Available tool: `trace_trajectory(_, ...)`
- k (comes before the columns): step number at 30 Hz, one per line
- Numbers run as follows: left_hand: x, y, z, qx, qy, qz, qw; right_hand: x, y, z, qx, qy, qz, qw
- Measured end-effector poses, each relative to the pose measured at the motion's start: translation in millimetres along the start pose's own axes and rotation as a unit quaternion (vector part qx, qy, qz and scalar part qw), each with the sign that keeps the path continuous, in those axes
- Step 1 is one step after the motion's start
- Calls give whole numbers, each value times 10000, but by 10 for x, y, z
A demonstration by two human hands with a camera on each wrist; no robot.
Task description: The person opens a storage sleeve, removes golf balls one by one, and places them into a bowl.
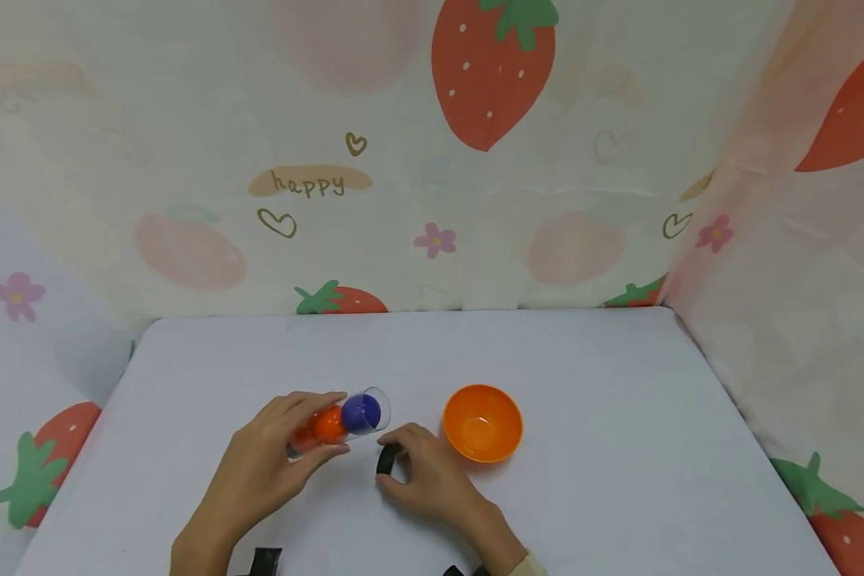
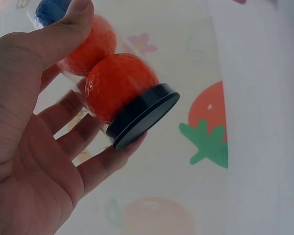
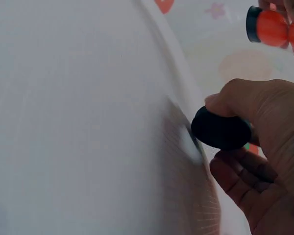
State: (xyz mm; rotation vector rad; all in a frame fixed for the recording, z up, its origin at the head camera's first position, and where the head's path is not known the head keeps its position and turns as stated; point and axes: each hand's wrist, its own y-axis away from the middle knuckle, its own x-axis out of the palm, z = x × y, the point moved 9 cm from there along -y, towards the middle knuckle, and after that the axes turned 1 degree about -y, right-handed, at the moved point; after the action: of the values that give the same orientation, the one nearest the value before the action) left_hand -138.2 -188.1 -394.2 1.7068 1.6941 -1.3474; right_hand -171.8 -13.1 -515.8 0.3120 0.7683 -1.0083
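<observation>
With fingers of left hand [image 1: 274, 448], grips tube [image 1: 384, 410] left of orange bowl [image 1: 482, 426]; with right hand [image 1: 432, 476], pinches cap [image 1: 386, 461], apparently leaving tube's mouth uncovered.

The left hand [image 1: 268, 450] slanted in from the near side, thumb [image 1: 317, 462] and fingers [image 1: 302, 405] curved in a grip, tips rightward. The right hand [image 1: 434, 474], slightly nearer, held a pinch, its fingertips [image 1: 396, 437] pointing left.

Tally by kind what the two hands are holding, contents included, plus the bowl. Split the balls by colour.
Orange balls: 2
Blue ball: 1
Clear tube: 1
Black base on the tube: 1
Separate black cap: 1
Orange bowl: 1
Total: 7
</observation>
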Motion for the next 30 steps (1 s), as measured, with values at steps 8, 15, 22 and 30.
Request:
trace_trajectory(8,24,-16,-3,-135,26,87,9999,2,32,-61,325,398,214,9984)
trace_trajectory(15,18,-15,-29,-61,-17,-2,10000,31,44,-13,206,585,477,9969)
trace_trajectory(22,-2,-37,-65,130,-113,-215,9996,-207,82,228,-125,114,547,9984)
trace_trajectory(30,88,-34,-118,466,-296,-349,9979,-832,148,295,-628,-2009,-941,9731)
